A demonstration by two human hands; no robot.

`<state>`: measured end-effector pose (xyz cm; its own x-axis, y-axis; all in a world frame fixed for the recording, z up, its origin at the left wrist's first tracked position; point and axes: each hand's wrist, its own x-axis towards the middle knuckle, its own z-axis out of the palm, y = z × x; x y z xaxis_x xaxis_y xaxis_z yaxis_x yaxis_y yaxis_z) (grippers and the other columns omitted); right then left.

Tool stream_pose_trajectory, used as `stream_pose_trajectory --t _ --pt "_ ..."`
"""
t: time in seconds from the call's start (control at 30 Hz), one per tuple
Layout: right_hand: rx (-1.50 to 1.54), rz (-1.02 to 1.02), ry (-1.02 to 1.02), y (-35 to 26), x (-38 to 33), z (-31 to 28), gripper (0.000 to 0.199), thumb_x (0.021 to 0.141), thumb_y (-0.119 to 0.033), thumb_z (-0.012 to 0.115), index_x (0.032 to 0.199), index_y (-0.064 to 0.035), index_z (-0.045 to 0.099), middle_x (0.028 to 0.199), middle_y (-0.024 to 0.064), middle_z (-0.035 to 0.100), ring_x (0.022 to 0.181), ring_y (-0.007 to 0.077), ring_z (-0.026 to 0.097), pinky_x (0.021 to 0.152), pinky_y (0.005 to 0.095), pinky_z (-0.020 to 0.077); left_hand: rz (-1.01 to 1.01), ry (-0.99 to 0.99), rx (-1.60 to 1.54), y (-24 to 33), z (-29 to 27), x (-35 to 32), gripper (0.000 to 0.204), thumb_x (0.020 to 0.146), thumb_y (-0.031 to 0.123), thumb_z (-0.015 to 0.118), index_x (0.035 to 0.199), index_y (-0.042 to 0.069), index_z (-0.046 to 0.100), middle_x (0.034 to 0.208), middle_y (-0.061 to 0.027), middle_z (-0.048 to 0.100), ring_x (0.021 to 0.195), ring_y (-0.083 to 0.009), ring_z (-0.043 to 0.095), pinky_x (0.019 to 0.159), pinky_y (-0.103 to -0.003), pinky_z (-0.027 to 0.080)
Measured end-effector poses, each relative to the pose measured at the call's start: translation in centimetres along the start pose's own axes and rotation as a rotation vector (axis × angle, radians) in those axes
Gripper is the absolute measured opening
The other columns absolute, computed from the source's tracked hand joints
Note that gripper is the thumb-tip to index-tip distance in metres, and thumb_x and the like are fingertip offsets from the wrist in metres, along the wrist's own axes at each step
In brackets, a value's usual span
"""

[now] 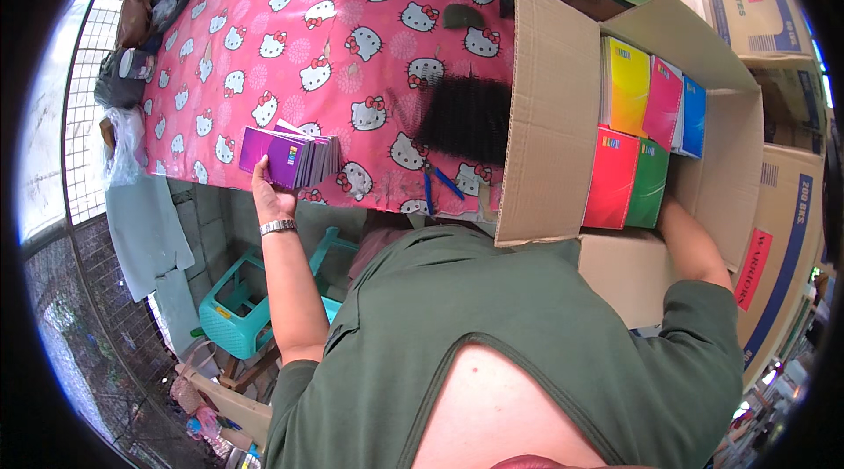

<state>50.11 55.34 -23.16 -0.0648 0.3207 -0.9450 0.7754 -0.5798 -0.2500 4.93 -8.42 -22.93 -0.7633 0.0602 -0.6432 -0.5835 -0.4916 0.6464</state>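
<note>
My left hand [271, 196] grips a stack of purple notebooks [290, 158] at the near edge of a table covered in a pink cartoon-cat cloth [290, 38]; a metal watch sits on that wrist. My right arm reaches into an open cardboard box [554, 100], and my right hand is hidden behind the green notebook [649, 183]. Inside the box stand red [610, 177], yellow [627, 87], pink [664, 101] and blue [694, 116] notebooks.
A bundle of black spiral bindings [466, 117] lies on the cloth beside the box, with blue pens [448, 182] near the table edge. More cardboard boxes [778, 232] stand to the right and behind. A teal plastic stool [242, 315] stands under the table.
</note>
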Motion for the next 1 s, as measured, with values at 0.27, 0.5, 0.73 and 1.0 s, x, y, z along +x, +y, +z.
stream_pose_trajectory --t 0.27,0.5,0.73,1.0 --pt "0.052 -0.013 0.001 0.9 -0.7 0.3 0.053 0.091 -0.037 0.065 0.130 -0.0010 0.062 0.129 0.0190 0.065 0.112 0.0318 0.065 0.092 0.0458 0.0528 -0.018 0.209 0.138 2.3 -0.8 -3.5 0.082 0.080 0.049 0.073 0.146 0.010 0.043 0.158 -0.0198 0.029 0.146 -0.0434 0.026 0.110 -0.075 0.019" --pt "0.062 -0.023 -0.011 1.1 -1.6 0.7 0.053 0.090 -0.036 0.067 0.129 -0.0002 0.063 0.129 0.0192 0.065 0.111 0.0318 0.065 0.091 0.0462 0.0529 0.346 0.229 0.328 5.4 0.0 -5.4 0.066 0.093 0.042 0.060 0.149 0.014 0.039 0.163 -0.0146 0.019 0.150 -0.0407 0.016 0.111 -0.069 0.017" --pt "-0.212 -0.066 0.096 -1.2 -5.4 1.3 0.053 0.089 -0.036 0.069 0.128 0.0005 0.064 0.128 0.0194 0.065 0.111 0.0318 0.066 0.091 0.0466 0.0531 0.670 0.034 0.467 6.2 10.6 -7.3 0.055 0.096 0.022 0.058 0.146 0.006 0.041 0.148 -0.0102 0.044 0.139 -0.0289 0.039 0.112 -0.054 0.030" --pt "-0.289 -0.602 0.691 -2.9 -26.9 2.5 0.059 0.072 -0.021 0.086 0.120 0.0036 0.063 0.110 0.0145 0.072 0.095 0.0209 0.070 0.085 0.0347 0.0555 0.565 -0.934 0.482 0.5 26.4 -16.9 0.046 0.091 0.004 0.060 0.136 -0.001 0.053 0.141 -0.0139 0.053 0.135 -0.0242 0.047 0.112 -0.039 0.037"
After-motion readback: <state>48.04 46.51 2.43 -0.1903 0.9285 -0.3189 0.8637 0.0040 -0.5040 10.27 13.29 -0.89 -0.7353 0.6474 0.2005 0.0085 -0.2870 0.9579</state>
